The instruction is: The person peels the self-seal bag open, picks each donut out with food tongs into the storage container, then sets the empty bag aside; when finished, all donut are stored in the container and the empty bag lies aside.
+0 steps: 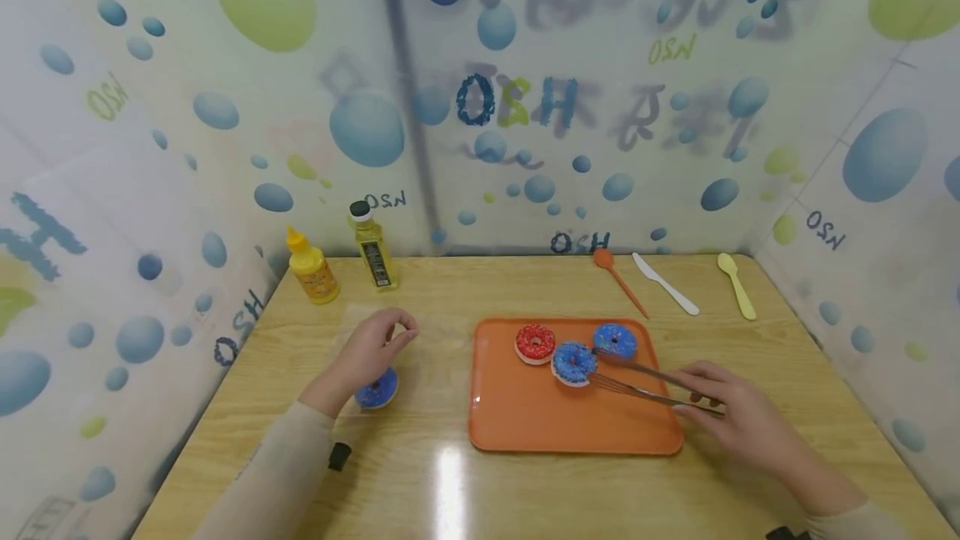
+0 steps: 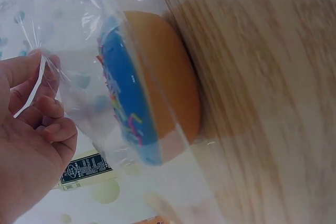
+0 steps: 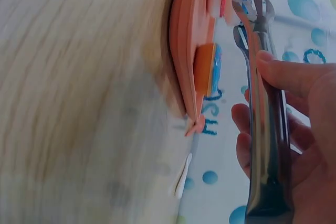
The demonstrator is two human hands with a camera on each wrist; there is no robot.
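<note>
My left hand (image 1: 367,348) pinches the edge of a clear plastic bag (image 2: 79,77) between thumb and fingers. In the bag, on the table, lies a blue-iced doughnut (image 2: 123,87) with coloured sprinkles. My right hand (image 1: 738,415) grips metal tongs (image 3: 262,129) by their arms. The tongs' tips are at the right side of a blue sprinkled doughnut (image 1: 564,365), over an orange tray (image 1: 525,423). Beside it on the tray are a red sprinkled doughnut (image 1: 525,348) and, behind to the right, another blue doughnut (image 1: 615,331).
At the back left stand a yellow squeeze bottle (image 1: 315,277) and a dark-capped oil bottle (image 1: 375,252). Behind the tray lie an orange spoon (image 1: 621,283), a white knife (image 1: 667,286) and a yellow spoon (image 1: 737,286). Printed curtains (image 1: 517,190) surround the wooden table (image 1: 420,423).
</note>
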